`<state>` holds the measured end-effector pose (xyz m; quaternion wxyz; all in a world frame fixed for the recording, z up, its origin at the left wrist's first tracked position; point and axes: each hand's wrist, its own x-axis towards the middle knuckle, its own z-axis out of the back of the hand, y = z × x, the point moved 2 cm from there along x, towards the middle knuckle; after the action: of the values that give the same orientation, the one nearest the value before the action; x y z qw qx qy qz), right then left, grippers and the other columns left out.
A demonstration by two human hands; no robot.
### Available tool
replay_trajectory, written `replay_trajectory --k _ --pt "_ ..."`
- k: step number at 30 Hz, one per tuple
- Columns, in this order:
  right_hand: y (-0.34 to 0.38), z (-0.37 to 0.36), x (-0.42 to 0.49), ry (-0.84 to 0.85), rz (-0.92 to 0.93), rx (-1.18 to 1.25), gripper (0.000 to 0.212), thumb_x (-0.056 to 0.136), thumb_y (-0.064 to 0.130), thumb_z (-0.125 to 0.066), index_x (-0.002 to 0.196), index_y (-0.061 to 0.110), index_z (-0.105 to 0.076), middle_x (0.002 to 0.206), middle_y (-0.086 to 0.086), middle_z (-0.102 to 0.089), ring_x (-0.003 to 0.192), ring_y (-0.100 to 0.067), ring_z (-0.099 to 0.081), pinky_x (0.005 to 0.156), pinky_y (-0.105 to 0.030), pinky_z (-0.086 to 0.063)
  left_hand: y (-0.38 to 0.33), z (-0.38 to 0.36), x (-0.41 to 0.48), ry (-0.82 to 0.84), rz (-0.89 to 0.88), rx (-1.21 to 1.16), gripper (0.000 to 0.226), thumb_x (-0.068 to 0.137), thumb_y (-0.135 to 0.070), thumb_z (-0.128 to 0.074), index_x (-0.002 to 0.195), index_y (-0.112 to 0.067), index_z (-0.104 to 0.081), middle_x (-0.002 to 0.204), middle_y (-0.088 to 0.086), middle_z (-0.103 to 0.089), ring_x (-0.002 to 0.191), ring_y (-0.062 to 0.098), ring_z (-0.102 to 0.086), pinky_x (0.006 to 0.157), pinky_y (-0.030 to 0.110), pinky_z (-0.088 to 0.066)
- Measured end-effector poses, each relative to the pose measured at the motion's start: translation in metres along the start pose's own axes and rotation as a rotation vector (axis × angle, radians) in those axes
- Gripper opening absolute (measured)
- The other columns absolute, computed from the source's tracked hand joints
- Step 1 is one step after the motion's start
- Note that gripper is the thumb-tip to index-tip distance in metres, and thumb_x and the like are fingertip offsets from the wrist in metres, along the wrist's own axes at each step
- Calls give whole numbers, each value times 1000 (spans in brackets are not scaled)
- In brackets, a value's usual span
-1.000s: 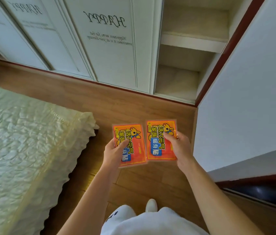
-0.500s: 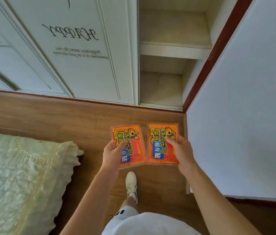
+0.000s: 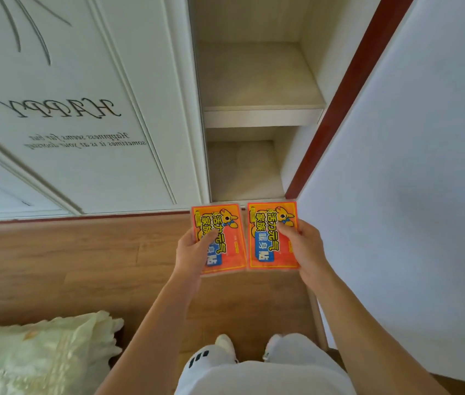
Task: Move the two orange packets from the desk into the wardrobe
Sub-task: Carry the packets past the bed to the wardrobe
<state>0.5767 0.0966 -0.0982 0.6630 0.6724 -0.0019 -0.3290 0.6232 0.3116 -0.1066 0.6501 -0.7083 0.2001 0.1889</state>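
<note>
I hold two flat orange packets with yellow and blue print side by side over the wooden floor. My left hand [image 3: 193,250] grips the left packet [image 3: 225,246] by its left edge, thumb on top. My right hand [image 3: 304,248] grips the right packet [image 3: 268,238] by its right edge. Straight ahead of the packets is the open wardrobe compartment, with a bare lower shelf [image 3: 247,183] near the floor and a bare upper shelf [image 3: 257,81] above it.
A white sliding wardrobe door [image 3: 83,124] with "HAPPY" lettering stands left of the opening. A white wall [image 3: 411,166] with a dark red trim strip [image 3: 348,89] borders the right. A bed corner with a pale quilted cover [image 3: 34,354] lies at lower left.
I have walked closer to the wardrobe: the open compartment now fills the upper middle of the view, and the bed has slid down and left. Both hands still hold their packets.
</note>
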Motion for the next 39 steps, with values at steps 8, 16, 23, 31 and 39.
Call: replay_trajectory --k 8,16,23,31,39 --pt "22 2 67 -34 -10 46 9 90 31 -66 98 29 -69 89 8 -78 78 -12 -76 62 -28 -58 -29 -36 68 21 19 45 10 89 -23 -67 98 -18 -69 93 7 -78 79 24 -75 76 44 -61" --pt "56 19 180 -12 -29 93 8 89 31 -68 95 28 -72 87 7 -79 81 -17 -76 73 -39 -61 -73 -110 147 -2 24 51 4 89 -22 -68 92 -21 -69 87 5 -78 78 25 -75 77 45 -60" --pt "130 50 281 69 -3 119 5 91 25 -67 89 27 -71 84 8 -78 84 -20 -76 81 -45 -61 -129 -194 219 -43 13 -14 5 87 -18 -69 90 -17 -73 95 17 -76 87 38 -72 83 61 -55" --pt "184 58 362 142 22 109 7 88 25 -69 92 26 -75 97 -1 -79 93 -26 -75 89 -57 -56 -168 -245 264 -96 -34 -97 7 86 -15 -69 93 -18 -72 91 12 -77 86 36 -72 81 57 -57" --pt "210 50 411 147 41 82 7 83 32 -70 84 35 -76 95 0 -78 95 -28 -73 90 -59 -55 -198 -256 305 -101 -83 -102 10 88 -12 -66 94 -18 -72 86 8 -78 75 27 -74 71 45 -60"
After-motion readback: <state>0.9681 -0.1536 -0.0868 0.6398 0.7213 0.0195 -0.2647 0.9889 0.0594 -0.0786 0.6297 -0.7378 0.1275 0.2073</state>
